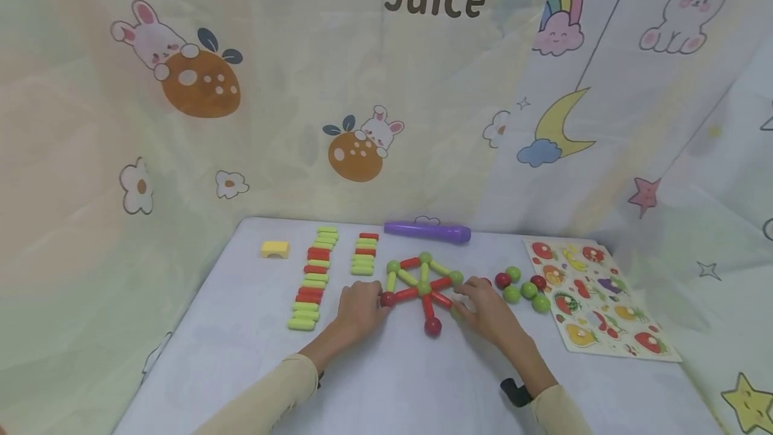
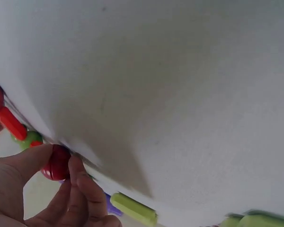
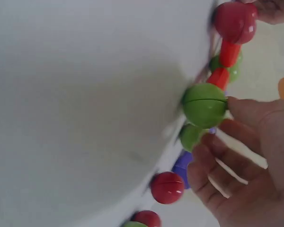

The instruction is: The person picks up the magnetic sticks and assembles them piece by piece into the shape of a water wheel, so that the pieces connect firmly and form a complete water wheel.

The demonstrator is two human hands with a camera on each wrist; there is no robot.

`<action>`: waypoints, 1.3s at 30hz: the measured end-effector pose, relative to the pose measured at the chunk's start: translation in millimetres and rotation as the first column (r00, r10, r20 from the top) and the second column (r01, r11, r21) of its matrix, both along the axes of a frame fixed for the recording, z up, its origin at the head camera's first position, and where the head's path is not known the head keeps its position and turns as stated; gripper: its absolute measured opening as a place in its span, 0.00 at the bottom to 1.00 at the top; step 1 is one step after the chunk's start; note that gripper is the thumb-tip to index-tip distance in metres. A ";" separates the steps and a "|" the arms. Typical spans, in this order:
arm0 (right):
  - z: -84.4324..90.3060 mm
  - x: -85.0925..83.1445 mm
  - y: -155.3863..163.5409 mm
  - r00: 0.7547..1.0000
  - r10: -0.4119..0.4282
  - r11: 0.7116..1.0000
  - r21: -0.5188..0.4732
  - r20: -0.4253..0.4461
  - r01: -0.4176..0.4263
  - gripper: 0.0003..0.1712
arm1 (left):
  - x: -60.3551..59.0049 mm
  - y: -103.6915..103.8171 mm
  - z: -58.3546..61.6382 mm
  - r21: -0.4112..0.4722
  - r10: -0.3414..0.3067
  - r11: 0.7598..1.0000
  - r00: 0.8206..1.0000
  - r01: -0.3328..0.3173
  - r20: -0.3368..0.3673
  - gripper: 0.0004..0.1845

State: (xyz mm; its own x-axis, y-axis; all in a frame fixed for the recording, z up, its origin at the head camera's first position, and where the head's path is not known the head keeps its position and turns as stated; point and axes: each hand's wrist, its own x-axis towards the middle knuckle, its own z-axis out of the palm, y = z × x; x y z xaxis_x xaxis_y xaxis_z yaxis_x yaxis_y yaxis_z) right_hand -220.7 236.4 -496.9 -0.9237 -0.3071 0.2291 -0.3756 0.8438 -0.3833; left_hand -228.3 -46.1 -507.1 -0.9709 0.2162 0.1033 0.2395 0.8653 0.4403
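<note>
A flat wheel-like frame of red and yellow-green rods and balls lies mid-table, with a green hub ball [image 1: 425,287]. My left hand [image 1: 357,307] pinches the red ball [image 2: 58,162] at its left corner between thumb and fingers. At the lower right, the thumb of my right hand [image 1: 488,311] touches a green ball [image 3: 204,106]; its other fingers are spread, near the green ball [image 1: 456,278] at the upper right corner. A red ball [image 1: 433,327] ends the rod pointing toward me.
Rows of red and yellow-green rods [image 1: 314,276] lie left, beside a yellow arched block [image 1: 275,249]. A purple microphone-shaped stick [image 1: 427,231] lies at the back. Loose red and green balls [image 1: 528,290] sit right, near a fruit picture board [image 1: 598,301].
</note>
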 end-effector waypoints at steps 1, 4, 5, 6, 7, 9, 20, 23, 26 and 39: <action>-1.4 -1.8 0.2 1.000 -0.001 1.000 0.012 0.022 0.001 0.12 | -1.8 0.3 -0.1 0.016 0.000 1.000 1.000 -0.001 0.011 0.13; -4.5 -2.7 -0.7 0.994 -0.005 1.000 -0.009 0.113 0.006 0.08 | -5.7 3.0 -1.0 0.059 -0.013 0.998 0.999 0.012 0.030 0.11; -4.8 -1.7 -1.5 0.990 -0.010 1.000 -0.022 0.139 0.013 0.06 | -6.8 4.0 -1.3 0.063 -0.020 0.998 0.999 0.018 0.028 0.10; -4.8 -0.1 -2.8 0.987 -0.016 0.999 -0.032 0.158 0.021 0.05 | -7.8 5.0 -1.4 0.069 -0.024 0.997 0.999 0.023 0.023 0.09; -4.3 1.8 -4.0 0.985 -0.019 0.999 -0.041 0.171 0.027 0.05 | -8.8 5.6 -1.2 0.086 -0.026 0.996 0.999 0.024 0.021 0.08; -4.0 5.1 -6.9 0.984 -0.014 0.998 -0.051 0.177 0.024 0.05 | -10.6 5.6 -0.8 0.122 -0.024 0.992 1.000 0.025 -0.008 0.07; 0.5 5.9 -14.1 0.995 -0.001 0.999 -0.045 0.102 0.005 0.06 | -34.5 -20.0 10.5 -0.063 0.084 0.993 0.973 -0.099 -0.214 0.12; 1.0 -4.8 -11.6 1.000 0.028 0.999 0.022 0.008 -0.028 0.12 | -41.4 -26.9 9.7 -0.194 0.095 0.972 0.975 -0.134 -0.202 0.13; 0.2 -17.3 -12.7 0.996 0.078 0.992 0.107 -0.037 -0.074 0.14 | -44.5 -30.1 6.1 -0.255 0.093 0.957 0.979 -0.138 -0.181 0.15; -7.4 -33.6 -18.1 0.993 0.095 0.979 0.186 -0.064 -0.081 0.10 | -32.9 -30.3 0.9 -0.218 0.099 0.968 0.988 -0.123 -0.116 0.13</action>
State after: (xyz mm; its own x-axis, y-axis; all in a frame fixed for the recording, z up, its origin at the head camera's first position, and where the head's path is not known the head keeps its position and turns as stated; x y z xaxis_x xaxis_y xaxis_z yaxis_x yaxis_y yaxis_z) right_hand -254.3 218.3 -504.3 -0.8742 -0.4292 0.2271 -0.4726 0.8595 -0.1949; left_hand -261.1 -76.3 -506.2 -0.9767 0.1366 0.1657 0.1703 0.9628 0.2098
